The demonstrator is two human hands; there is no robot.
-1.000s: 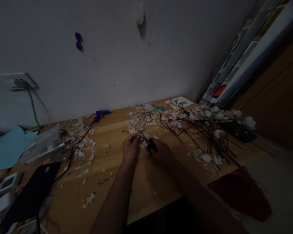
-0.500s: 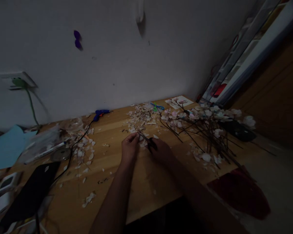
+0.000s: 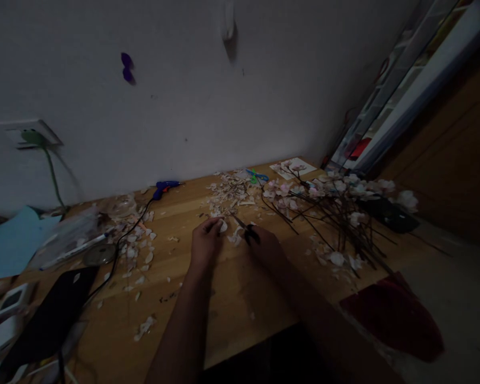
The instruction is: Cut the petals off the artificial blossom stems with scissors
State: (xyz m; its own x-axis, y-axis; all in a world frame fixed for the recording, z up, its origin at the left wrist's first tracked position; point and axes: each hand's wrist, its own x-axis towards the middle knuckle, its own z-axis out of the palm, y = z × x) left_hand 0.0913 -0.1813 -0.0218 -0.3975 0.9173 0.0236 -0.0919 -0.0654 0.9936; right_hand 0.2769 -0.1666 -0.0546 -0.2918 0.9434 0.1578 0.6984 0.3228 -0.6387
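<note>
My right hand (image 3: 266,246) is closed round the black handles of a pair of scissors (image 3: 245,226), whose blades point up and left. Between the thumb and fingers of my left hand (image 3: 205,237) is a small pale petal (image 3: 223,226). The scissor blades are apart from this petal. More pale petals (image 3: 235,236) lie on the wooden table just below the blades. Beyond both hands spreads a heap of pale scraps (image 3: 232,191).
Flower branches (image 3: 336,200) cover the right side. Blue-green scissors (image 3: 256,175) and a white sheet (image 3: 294,166) lie at the back. A blue glue gun (image 3: 166,188), its cord, loose petals (image 3: 132,248), plastic bags (image 3: 70,232) and a black phone-like slab (image 3: 56,309) occupy the left.
My left hand has moved a little left, away from the scissors, with the petal now showing at its fingertips. My right hand has hardly moved.
</note>
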